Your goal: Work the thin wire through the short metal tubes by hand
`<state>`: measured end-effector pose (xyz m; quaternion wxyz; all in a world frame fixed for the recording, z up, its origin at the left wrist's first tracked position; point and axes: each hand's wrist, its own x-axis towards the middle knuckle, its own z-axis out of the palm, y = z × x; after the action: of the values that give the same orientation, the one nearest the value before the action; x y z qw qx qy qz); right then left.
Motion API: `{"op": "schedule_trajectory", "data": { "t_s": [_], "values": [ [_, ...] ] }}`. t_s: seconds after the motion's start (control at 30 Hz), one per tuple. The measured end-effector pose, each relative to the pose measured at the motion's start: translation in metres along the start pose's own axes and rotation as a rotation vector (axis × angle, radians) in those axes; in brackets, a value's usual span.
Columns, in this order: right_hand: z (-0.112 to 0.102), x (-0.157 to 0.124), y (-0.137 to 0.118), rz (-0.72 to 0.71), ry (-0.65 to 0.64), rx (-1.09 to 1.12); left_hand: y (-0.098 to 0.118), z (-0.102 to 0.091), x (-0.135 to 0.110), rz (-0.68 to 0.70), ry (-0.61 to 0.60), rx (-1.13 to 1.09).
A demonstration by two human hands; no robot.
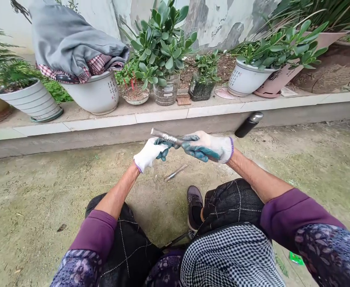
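My right hand, in a white glove with blue-green coated fingers, is closed round a thin greyish rod. Shiny silver wire is wound in a band about the rod, which points up to the left. My left hand, gloved the same way, has its fingers curled just beneath the wound part. What those fingers pinch is hidden. Below both hands, a second thin stick with a silvery section lies on the ground.
A black flask with a silver lid leans by the low tiled ledge. Potted plants line the ledge, among them a white pot with grey cloth over it. A green packet lies on the ground at the lower right.
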<state>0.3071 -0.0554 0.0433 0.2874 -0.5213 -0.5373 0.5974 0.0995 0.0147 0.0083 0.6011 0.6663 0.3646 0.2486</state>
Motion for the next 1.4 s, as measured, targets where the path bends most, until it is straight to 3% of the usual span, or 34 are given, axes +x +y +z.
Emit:
{"op": "schedule_trajectory", "data": {
  "t_s": [0.13, 0.2, 0.33, 0.47, 0.57, 0.63, 0.77, 0.93, 1.03, 1.17, 1.23, 1.3, 1.4],
  "values": [
    [0.000, -0.006, 0.011, 0.117, -0.243, -0.251, -0.005, -0.006, -0.006, -0.023, -0.190, 0.190],
    [0.004, -0.006, 0.017, 0.176, -0.286, -0.474, -0.012, -0.004, -0.009, -0.072, -0.185, 0.276],
    [0.015, 0.008, 0.025, 0.144, -0.094, -0.949, -0.024, 0.006, -0.009, -0.124, -0.110, 0.341],
    [0.007, 0.033, 0.026, 0.087, 0.104, -1.075, -0.024, 0.008, 0.000, -0.132, 0.013, 0.354],
    [0.001, 0.048, 0.021, -0.006, 0.295, -0.944, -0.017, 0.002, 0.008, -0.089, 0.148, 0.154],
    [0.006, 0.054, 0.013, -0.031, 0.361, -0.638, -0.011, -0.002, 0.012, -0.016, 0.206, -0.035],
    [0.030, 0.055, -0.005, -0.061, 0.295, 0.033, -0.001, -0.010, 0.014, 0.146, 0.313, -0.197],
    [0.055, 0.051, -0.017, -0.137, 0.130, 0.364, 0.009, -0.023, 0.001, 0.276, 0.412, -0.197],
    [0.069, 0.053, -0.019, -0.161, 0.119, 0.353, 0.013, -0.026, -0.009, 0.279, 0.379, -0.250],
    [0.082, 0.058, -0.020, -0.195, 0.168, 0.140, 0.017, -0.024, -0.018, 0.192, 0.302, -0.279],
    [0.077, 0.061, -0.018, -0.238, 0.167, -0.026, 0.019, -0.027, -0.022, 0.156, 0.304, -0.286],
    [0.065, 0.066, -0.015, -0.325, 0.268, -0.208, 0.020, -0.034, -0.029, 0.137, 0.314, -0.327],
    [0.050, 0.078, -0.006, -0.440, 0.387, -0.272, 0.020, -0.045, -0.039, 0.069, 0.247, -0.410]
  ]
}}
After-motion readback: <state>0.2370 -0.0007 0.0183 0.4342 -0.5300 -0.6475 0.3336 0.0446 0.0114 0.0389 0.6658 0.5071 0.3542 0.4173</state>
